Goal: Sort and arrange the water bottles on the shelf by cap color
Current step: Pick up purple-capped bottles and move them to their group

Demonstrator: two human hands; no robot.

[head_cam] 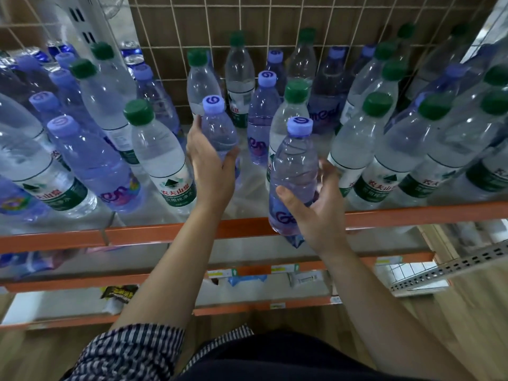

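Observation:
Several water bottles stand mixed on the shelf (165, 232), some with green caps and some with purple caps. My left hand (211, 163) wraps around a purple-capped bottle (220, 127) standing mid-shelf. My right hand (316, 207) holds another purple-capped bottle (294, 171) at the shelf's front edge, its base hanging past the orange rail. A green-capped bottle (162, 155) stands just left of my left hand. Another green-capped bottle (294, 105) rises directly behind the bottle in my right hand.
A wire grid back panel (247, 23) closes off the rear of the shelf. More green-capped bottles (384, 138) crowd the right side, and purple-capped ones (90, 160) mix with green on the left. Lower orange-edged shelves (247, 270) hold small packages.

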